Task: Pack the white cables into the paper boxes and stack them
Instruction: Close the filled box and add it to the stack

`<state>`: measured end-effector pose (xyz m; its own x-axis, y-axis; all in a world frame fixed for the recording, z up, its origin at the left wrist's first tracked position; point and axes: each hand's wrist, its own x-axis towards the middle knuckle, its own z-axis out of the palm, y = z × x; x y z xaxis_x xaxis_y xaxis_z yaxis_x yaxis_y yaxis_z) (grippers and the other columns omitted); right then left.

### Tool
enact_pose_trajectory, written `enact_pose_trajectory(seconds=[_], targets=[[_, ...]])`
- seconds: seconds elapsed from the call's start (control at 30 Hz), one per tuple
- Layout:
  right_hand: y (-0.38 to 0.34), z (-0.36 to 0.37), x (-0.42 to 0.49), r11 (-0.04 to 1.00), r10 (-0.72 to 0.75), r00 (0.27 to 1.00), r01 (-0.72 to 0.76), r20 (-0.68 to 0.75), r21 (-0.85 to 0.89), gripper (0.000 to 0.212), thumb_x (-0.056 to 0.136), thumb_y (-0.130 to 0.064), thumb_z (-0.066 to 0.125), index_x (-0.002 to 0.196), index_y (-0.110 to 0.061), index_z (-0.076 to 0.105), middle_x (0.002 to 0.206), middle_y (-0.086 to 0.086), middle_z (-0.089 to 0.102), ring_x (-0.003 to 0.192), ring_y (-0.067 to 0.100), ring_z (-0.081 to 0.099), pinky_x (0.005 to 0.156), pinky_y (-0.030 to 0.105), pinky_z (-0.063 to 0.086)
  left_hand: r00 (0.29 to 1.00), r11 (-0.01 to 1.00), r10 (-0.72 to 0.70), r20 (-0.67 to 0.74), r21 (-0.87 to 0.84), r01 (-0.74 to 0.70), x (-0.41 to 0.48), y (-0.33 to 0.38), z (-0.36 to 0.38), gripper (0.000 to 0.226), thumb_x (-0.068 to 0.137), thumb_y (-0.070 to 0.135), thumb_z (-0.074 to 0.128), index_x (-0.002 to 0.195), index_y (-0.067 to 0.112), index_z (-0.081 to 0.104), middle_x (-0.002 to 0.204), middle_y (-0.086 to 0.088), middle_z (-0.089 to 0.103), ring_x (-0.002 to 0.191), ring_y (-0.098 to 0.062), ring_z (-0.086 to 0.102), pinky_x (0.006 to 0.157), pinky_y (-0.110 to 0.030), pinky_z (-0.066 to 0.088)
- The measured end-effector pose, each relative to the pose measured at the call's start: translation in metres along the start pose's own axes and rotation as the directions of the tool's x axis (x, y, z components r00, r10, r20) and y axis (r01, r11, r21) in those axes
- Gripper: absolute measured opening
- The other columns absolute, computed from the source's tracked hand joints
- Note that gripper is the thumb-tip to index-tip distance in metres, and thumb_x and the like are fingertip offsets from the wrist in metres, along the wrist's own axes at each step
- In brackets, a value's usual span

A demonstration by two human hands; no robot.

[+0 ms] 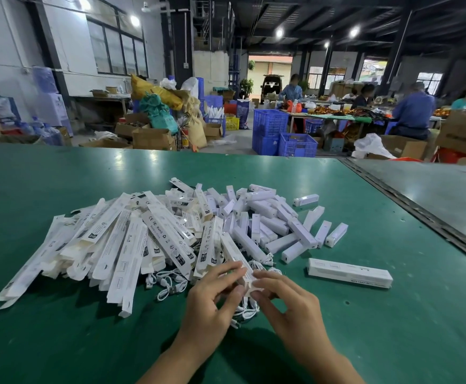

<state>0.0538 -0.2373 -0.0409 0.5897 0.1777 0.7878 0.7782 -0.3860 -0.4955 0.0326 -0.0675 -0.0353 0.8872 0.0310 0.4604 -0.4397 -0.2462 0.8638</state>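
Observation:
My left hand (212,296) and my right hand (284,303) meet at the near end of a long white paper box (236,253) that slopes up out of the heap. Both pinch its open end flap, thumbs and fingertips curled around it. A coiled white cable (244,311) lies on the mat just under and between the hands. More loose white cables (168,282) lie to the left. A big heap of flat paper boxes (121,245) fans out left of the hands. One closed box (349,273) lies alone to the right.
Small white rectangular units (270,220) are piled behind the hands and spill right. The green table mat (60,342) spreads around; a metal seam (420,214) runs diagonally at right. Beyond the far edge are blue crates (269,123), cardboard boxes and seated people.

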Motion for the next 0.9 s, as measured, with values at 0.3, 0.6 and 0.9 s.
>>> enact_pose_trajectory(seconds=[0.3,0.6,0.9], targets=[[-0.001,-0.005,0.0,1.0,-0.009,0.999,0.009,0.043,-0.009,0.007,0.088,-0.015,0.067,0.091,-0.013,0.073,0.107,-0.006,0.068,0.088,0.0,0.067,0.077,0.013,0.051,1.0,0.999,0.019,0.012,0.043,-0.019,0.001,-0.001,0.001,0.032,0.088,0.026,0.063,0.114,0.044,0.067,0.128,0.028,0.06,0.123,-0.003,0.057,0.098,-0.03,0.052],[-0.006,-0.006,0.0,0.995,0.099,0.995,-0.099,-0.004,0.027,0.031,0.076,-0.013,0.081,0.095,-0.03,0.063,0.085,-0.016,0.067,0.072,0.005,0.065,0.068,0.018,0.053,0.996,0.992,0.074,0.053,0.1,-0.079,0.0,0.008,-0.002,0.034,0.082,0.048,0.069,0.111,0.03,0.075,0.125,0.028,0.063,0.119,0.0,0.059,0.096,-0.019,0.049],[-0.01,-0.01,0.001,0.972,0.185,0.978,-0.196,0.093,0.128,0.048,0.081,-0.017,0.072,0.124,-0.031,0.056,0.131,-0.009,0.057,0.08,0.01,0.07,0.076,0.022,0.055,0.994,0.972,-0.031,0.103,-0.23,0.054,0.007,0.014,-0.013,0.021,0.082,0.035,0.069,0.1,0.027,0.077,0.12,0.006,0.071,0.114,-0.013,0.065,0.089,-0.021,0.054]])
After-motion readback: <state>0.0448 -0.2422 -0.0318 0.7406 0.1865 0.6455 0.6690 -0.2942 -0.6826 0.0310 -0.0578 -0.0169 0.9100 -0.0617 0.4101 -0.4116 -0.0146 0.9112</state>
